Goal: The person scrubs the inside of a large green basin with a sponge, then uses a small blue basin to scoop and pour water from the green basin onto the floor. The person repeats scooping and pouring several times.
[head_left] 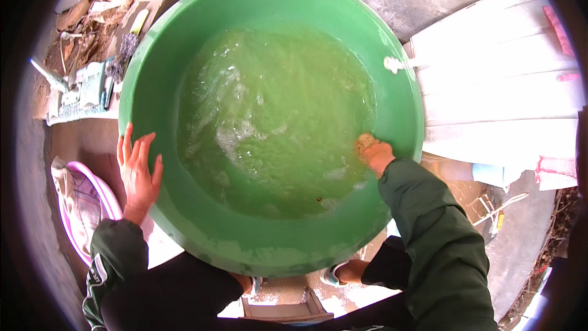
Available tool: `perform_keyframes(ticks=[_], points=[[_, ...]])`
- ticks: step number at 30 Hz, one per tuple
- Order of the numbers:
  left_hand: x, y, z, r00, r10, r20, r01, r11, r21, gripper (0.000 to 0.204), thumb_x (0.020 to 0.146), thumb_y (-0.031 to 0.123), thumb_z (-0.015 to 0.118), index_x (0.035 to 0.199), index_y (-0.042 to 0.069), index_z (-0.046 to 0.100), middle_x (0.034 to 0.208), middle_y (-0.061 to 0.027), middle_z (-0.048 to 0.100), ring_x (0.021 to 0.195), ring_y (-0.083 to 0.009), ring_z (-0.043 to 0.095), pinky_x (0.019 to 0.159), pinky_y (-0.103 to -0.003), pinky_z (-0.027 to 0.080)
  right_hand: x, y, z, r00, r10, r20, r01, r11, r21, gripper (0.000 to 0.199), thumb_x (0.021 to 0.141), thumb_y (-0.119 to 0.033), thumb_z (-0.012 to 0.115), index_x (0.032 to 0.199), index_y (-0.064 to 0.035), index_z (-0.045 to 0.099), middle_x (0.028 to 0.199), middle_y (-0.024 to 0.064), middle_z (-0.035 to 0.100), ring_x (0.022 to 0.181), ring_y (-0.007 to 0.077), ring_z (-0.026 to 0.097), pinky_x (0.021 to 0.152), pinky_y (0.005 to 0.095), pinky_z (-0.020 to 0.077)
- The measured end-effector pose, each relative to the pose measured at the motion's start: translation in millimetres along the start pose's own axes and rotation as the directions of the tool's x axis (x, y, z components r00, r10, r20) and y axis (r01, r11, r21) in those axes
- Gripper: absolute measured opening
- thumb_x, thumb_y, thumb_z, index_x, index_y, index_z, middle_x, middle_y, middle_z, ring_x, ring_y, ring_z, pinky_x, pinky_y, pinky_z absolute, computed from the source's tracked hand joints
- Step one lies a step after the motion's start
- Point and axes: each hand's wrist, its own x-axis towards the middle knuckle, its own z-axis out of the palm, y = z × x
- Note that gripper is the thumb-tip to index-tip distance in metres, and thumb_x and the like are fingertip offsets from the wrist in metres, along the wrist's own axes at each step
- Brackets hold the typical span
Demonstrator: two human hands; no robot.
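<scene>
A large round green tub (275,242) fills the middle of the view, with greenish, rippling water (288,104) in its bottom. My left hand (139,175) rests on the tub's left rim, its fingers spread and nothing in them. Inside the tub at the right, my right hand (378,156) is closed around a tan, rough-looking scrubber (365,141) by the water's edge. The fingers on that side are partly hidden. A small dark speck (318,199) shows in the water near the front.
To the left sits a pink basket (104,187) with cloth in it. Brushes and odds and ends lie on a ledge (92,86) at the upper left. A white ribbed panel (496,79) stands at the right, beside a white fitting (393,64) on the tub wall.
</scene>
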Motion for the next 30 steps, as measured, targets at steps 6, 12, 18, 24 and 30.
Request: perform_keyframes(ticks=[6, 12, 18, 24, 30], points=[[-4.3, -4.5, 5.0, 0.998, -0.018, -0.060, 0.018, 1.000, -0.006, 0.039, 0.081, 0.013, 0.057, 0.118, 0.003, 0.054, 0.117, -0.0139, 0.056, 0.137, -0.0332, 0.027, 0.112, -0.049, 0.020, -42.0, -113.7, -48.1, 0.788, -0.547, 0.282, 0.108, 0.575, 0.811, 0.034, 0.087, -0.018, 0.056, 0.119, -0.0081, 0.056, 0.109, 0.0134, 0.059, 0.098, 0.0251, 0.057, 0.079, 0.0354, 0.0473], [-6.4, -8.8, 8.8, 0.997, -0.010, -0.074, 0.009, 1.000, -0.003, 0.038, 0.081, 0.013, 0.057, 0.118, 0.004, 0.054, 0.118, -0.0137, 0.055, 0.137, -0.0321, 0.029, 0.112, -0.049, 0.020, -44.6, -125.5, -161.7, 0.756, -0.532, 0.380, -0.469, -0.035, 0.883, 0.025, 0.094, -0.012, 0.050, 0.115, -0.0017, 0.058, 0.104, 0.0077, 0.064, 0.097, 0.0191, 0.061, 0.082, 0.0320, 0.0496], [-8.8, -11.4, 12.6, 0.994, -0.020, -0.106, 0.019, 1.000, -0.007, 0.039, 0.081, 0.013, 0.057, 0.119, 0.004, 0.054, 0.121, -0.0140, 0.054, 0.137, -0.0305, 0.030, 0.113, -0.048, 0.020, -32.6, 11.3, -195.7, 0.937, 0.123, 0.328, -0.170, 0.978, 0.117, 0.026, 0.097, -0.020, 0.044, 0.117, -0.0141, 0.060, 0.093, 0.0119, 0.061, 0.090, 0.0269, 0.062, 0.075, 0.0384, 0.0499], [-7.8, -10.8, 11.5, 0.993, -0.006, -0.120, 0.003, 1.000, -0.023, 0.039, 0.081, 0.012, 0.057, 0.120, 0.005, 0.054, 0.121, -0.0136, 0.054, 0.137, -0.0303, 0.030, 0.112, -0.048, 0.020, -69.8, 21.4, -192.2, 0.938, 0.204, 0.281, -0.196, 0.979, -0.058, 0.046, 0.086, -0.022, 0.057, 0.130, -0.0306, 0.049, 0.106, 0.0171, 0.052, 0.093, 0.0357, 0.059, 0.076, 0.0415, 0.0502], [-10.9, -16.9, 15.3, 0.986, 0.022, -0.168, -0.027, 0.999, -0.026, 0.039, 0.081, 0.012, 0.058, 0.119, 0.006, 0.054, 0.121, -0.0122, 0.055, 0.136, -0.0295, 0.032, 0.112, -0.048, 0.021, -103.5, -27.1, -193.6, 0.894, 0.008, 0.448, -0.059, 0.993, 0.100, 0.059, 0.079, -0.006, 0.060, 0.129, -0.0359, 0.052, 0.111, 0.0183, 0.048, 0.094, 0.0384, 0.059, 0.079, 0.0422, 0.0499]])
